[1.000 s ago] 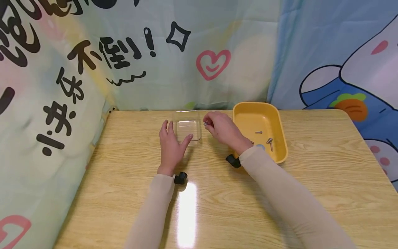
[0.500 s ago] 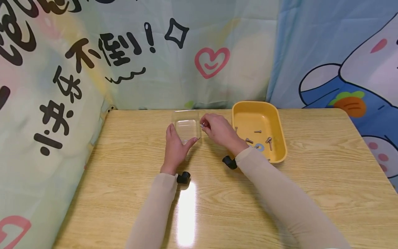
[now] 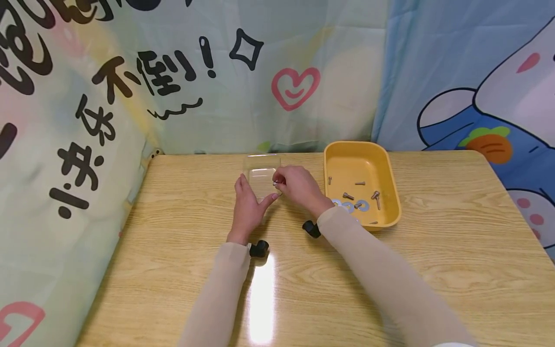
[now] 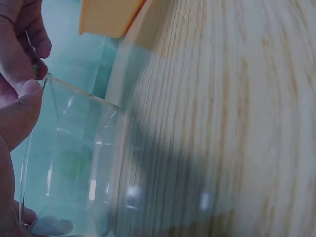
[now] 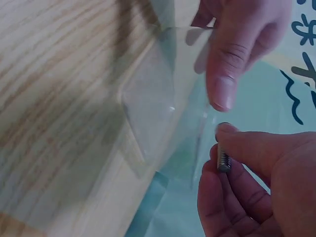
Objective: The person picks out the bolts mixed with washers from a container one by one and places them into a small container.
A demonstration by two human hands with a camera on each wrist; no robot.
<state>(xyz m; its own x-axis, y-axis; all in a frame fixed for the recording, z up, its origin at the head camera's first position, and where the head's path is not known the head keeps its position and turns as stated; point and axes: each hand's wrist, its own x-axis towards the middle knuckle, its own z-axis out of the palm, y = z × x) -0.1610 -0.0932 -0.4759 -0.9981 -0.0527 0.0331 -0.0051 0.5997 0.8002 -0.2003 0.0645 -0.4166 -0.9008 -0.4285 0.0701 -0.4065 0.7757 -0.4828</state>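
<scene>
Right hand [image 3: 299, 189] pinches a silvery, ridged screw [image 5: 223, 160]; left hand [image 3: 249, 209] holds a glossy, clear box [image 4: 81, 133].

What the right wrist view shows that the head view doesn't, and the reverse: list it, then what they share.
Only the right wrist view: the threads on the metal screw pinched by the right hand.

Only the head view: the screws and washers in the yellow bin, and the pink heart on the backdrop.

Both: the right hand, the left hand gripping the clear box, the table, and black lettering on the backdrop.
</scene>
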